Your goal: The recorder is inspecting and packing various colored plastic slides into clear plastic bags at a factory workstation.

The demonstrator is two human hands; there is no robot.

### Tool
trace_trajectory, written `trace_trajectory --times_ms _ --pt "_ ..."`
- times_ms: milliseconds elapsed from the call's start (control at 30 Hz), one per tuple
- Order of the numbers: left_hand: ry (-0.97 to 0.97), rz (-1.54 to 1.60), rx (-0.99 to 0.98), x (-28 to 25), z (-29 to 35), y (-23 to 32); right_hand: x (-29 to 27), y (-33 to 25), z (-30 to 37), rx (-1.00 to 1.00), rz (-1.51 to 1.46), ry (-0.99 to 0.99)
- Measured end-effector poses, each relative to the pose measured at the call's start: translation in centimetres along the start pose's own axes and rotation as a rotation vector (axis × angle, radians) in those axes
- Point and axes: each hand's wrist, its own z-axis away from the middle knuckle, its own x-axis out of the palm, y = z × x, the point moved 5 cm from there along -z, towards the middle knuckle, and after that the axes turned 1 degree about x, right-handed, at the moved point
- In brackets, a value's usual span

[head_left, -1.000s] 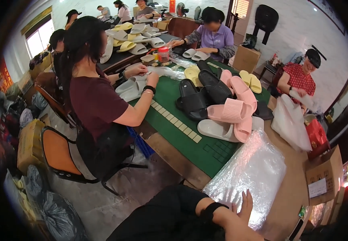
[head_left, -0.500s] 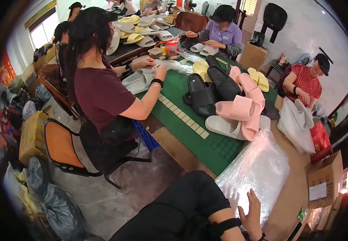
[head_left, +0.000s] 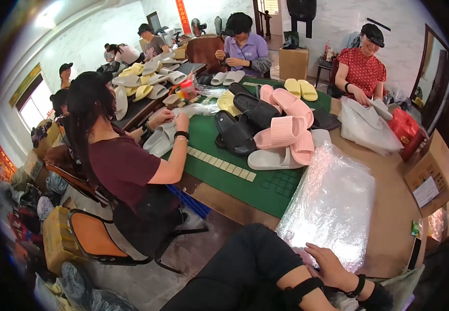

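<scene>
My right hand (head_left: 330, 268) comes in from the lower right with a black band on its wrist. Its fingers are stretched out and apart, at the near edge of a stack of clear plastic bags (head_left: 333, 207); whether they touch the plastic is unclear. Low in the picture, my left hand (head_left: 318, 302) shows only in part beyond another black band, its fingers cut off by the lower edge. Beyond the bags lies a pile of slippers: pink slippers (head_left: 281, 131), black slippers (head_left: 235, 136) and a pale grey slipper (head_left: 274, 159).
A green mat (head_left: 219, 182) covers part of the brown table (head_left: 390, 207). At the left a person in maroon (head_left: 123, 160) handles grey slippers beside an orange-backed chair (head_left: 96, 234). People in purple (head_left: 250, 50) and red (head_left: 364, 72) sit beyond. A cardboard box (head_left: 432, 173) stands right.
The view has tilted up and turned, so the scene sits further left and lower. My right hand has lowered and leaned its fingers toward the left.
</scene>
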Motion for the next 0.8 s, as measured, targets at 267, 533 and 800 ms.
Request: trace_trajectory --times_ms 267,533,800 --pt "-0.092 -0.116 0.315 1.5 -0.7 0.1 0.8 -0.1 -1.4 -0.102 -0.089 0.025" --pt "-0.180 0.115 0.301 0.5 1.4 -1.3 -4.7 -1.1 -4.5 -0.105 -0.037 0.186" --pt "-0.033 0.075 -0.142 -6.7 11.3 -1.5 -5.6 -11.6 -6.0 -0.522 -0.539 -0.159"
